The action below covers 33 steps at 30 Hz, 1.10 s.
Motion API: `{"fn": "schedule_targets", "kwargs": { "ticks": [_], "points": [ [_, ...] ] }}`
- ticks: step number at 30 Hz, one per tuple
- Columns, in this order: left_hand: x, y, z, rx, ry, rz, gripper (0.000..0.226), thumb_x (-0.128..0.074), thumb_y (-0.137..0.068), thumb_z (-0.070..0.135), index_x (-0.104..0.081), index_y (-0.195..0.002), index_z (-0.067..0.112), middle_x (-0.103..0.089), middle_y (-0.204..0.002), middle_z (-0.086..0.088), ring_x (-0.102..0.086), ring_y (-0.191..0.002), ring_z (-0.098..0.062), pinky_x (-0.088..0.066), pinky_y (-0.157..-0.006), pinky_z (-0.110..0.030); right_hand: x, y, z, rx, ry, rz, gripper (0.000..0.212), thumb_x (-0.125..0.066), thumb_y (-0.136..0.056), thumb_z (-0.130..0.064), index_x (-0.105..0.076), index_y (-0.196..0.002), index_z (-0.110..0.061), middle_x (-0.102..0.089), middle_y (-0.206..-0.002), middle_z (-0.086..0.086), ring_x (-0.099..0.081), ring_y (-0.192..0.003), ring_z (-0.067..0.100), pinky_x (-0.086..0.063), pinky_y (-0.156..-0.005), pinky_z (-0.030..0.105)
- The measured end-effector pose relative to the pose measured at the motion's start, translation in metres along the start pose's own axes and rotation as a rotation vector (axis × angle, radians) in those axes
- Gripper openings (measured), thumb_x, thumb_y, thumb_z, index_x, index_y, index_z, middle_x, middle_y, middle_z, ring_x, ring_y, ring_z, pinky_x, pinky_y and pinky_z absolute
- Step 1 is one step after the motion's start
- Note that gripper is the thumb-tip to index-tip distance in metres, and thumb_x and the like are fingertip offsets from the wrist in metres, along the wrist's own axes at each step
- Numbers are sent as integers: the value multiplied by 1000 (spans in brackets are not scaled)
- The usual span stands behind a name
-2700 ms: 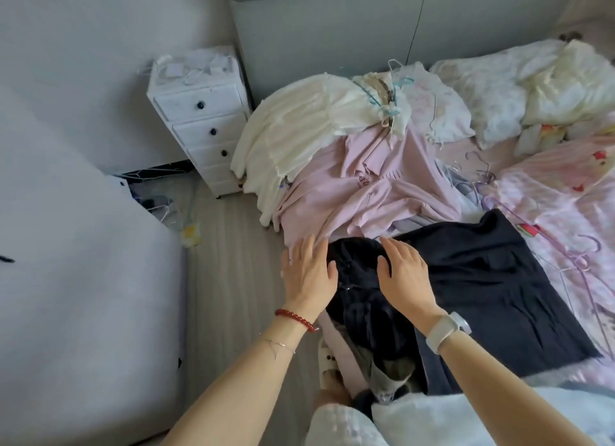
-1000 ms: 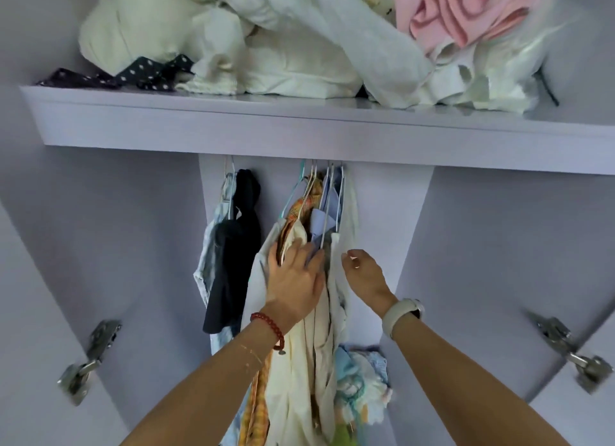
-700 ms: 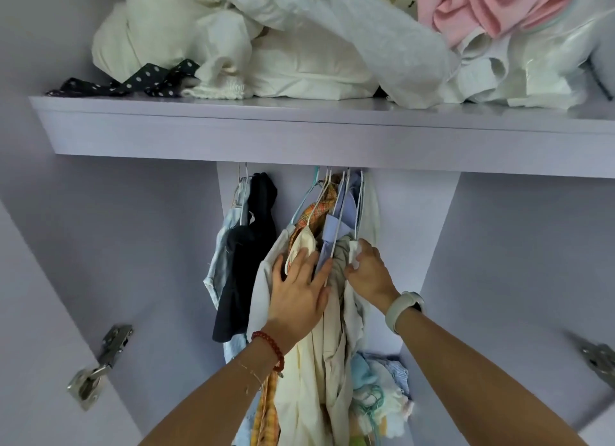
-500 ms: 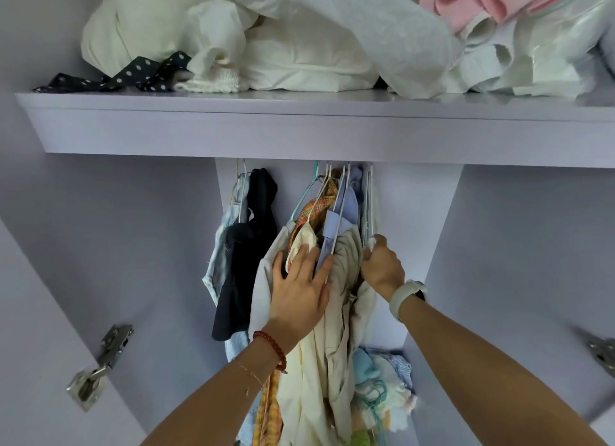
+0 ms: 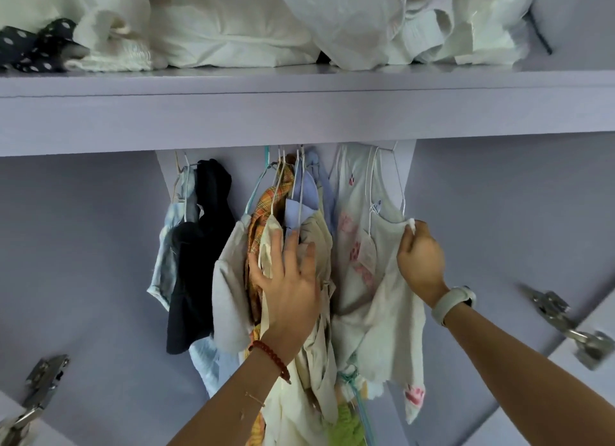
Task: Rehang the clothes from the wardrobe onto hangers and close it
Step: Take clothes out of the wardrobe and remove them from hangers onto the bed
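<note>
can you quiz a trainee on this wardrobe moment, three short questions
1. True or false: the left hand lies flat on the bunched hanging clothes.
2. Which garment does the right hand pinch? A) black top B) white floral top C) plaid shirt
3. What lies piled on the shelf?

Key: 1 true; 2 B, the white floral top; 3 white bedding and clothes.

shelf: matt, smooth | clothes: soft cloth | hinge: shiny metal
</note>
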<state>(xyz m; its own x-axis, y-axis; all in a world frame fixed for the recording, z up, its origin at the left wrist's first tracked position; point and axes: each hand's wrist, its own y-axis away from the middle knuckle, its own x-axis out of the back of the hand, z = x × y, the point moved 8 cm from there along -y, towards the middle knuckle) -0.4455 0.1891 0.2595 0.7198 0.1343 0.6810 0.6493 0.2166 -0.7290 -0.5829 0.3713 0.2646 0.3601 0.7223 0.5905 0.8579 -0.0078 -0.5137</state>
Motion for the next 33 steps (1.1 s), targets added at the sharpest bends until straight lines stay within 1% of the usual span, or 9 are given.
{"fn": "schedule_targets", "kwargs": {
  "ticks": [6, 12, 15, 17, 19, 21, 25, 30, 33],
  "points": [
    [1, 22, 49, -232, 140, 12, 51, -59, -75, 13, -55, -124, 20, -44, -140, -13, -26, -137, -37, -4, -108, -60, 15, 65, 48, -30, 19, -17, 24, -37, -97, -13, -51, -107, 5, -58, -70, 20, -56, -64, 40, -34, -58, 32],
    [-42, 34, 84, -236, 519, -321, 57, -63, -82, 8, -42, -135, 3, -38, -142, -21, -33, -133, -40, -32, -102, -61, 63, 143, 73, 74, 219, -89, 34, -37, -95, -22, -61, -97, 2, -61, -56, 13, -57, -46, 34, -44, -45, 31],
    [-68, 51, 102, -179, 654, -469, 62, -55, -90, 18, -26, -141, -4, -26, -148, -23, -24, -137, -39, -25, -110, -52, 101, 188, 68, 219, 384, -118, 42, -32, -92, -28, -65, -88, -3, -60, -50, 2, -55, -37, 22, -36, -35, 18],
    [-77, 67, 120, -230, 650, -497, 56, -45, -93, 29, -33, -139, -1, -33, -145, -22, -27, -136, -40, -22, -109, -52, 128, 221, 77, 227, 439, -162, 38, -34, -90, -26, -66, -91, -4, -64, -57, 0, -58, -43, 19, -39, -38, 18],
    [-75, 91, 146, -383, 742, -530, 48, -31, -96, 37, -54, -120, 2, -57, -121, -22, -50, -117, -41, -35, -98, -47, 160, 258, 89, 165, 478, -173, 34, -38, -88, -22, -66, -93, -5, -67, -64, -1, -61, -49, 18, -44, -42, 19],
    [-69, 125, 170, -529, 892, -616, 46, -29, -97, 39, -60, -96, 4, -64, -88, -17, -62, -83, -38, -46, -73, -40, 194, 298, 100, 59, 546, -150, 31, -41, -83, -19, -67, -91, -5, -69, -69, -1, -64, -54, 18, -45, -45, 19],
    [-43, 206, 222, -663, 1042, -886, 26, -42, -95, 29, -59, -86, 11, -65, -73, -12, -60, -65, -29, -47, -54, -35, 262, 380, 118, -246, 734, -35, 32, -39, -82, -22, -66, -88, -6, -68, -75, 3, -67, -61, 20, -44, -45, 19],
    [31, 290, 289, -653, 1294, -1319, 26, -46, -82, 38, -47, -61, 22, -37, -48, 1, -37, -49, -13, -30, -55, -31, 331, 479, 131, -648, 762, 107, 27, -49, -84, -20, -63, -103, -7, -65, -93, 7, -62, -86, 30, -47, -75, 38],
    [79, 331, 323, -737, 1395, -1589, 30, -54, -85, 30, -44, -59, 18, -32, -52, 10, -30, -49, -4, -25, -52, -23, 366, 528, 122, -767, 794, 197, 33, -44, -86, -30, -62, -107, -11, -62, -87, 1, -60, -86, 26, -40, -76, 35]
  ]
}}
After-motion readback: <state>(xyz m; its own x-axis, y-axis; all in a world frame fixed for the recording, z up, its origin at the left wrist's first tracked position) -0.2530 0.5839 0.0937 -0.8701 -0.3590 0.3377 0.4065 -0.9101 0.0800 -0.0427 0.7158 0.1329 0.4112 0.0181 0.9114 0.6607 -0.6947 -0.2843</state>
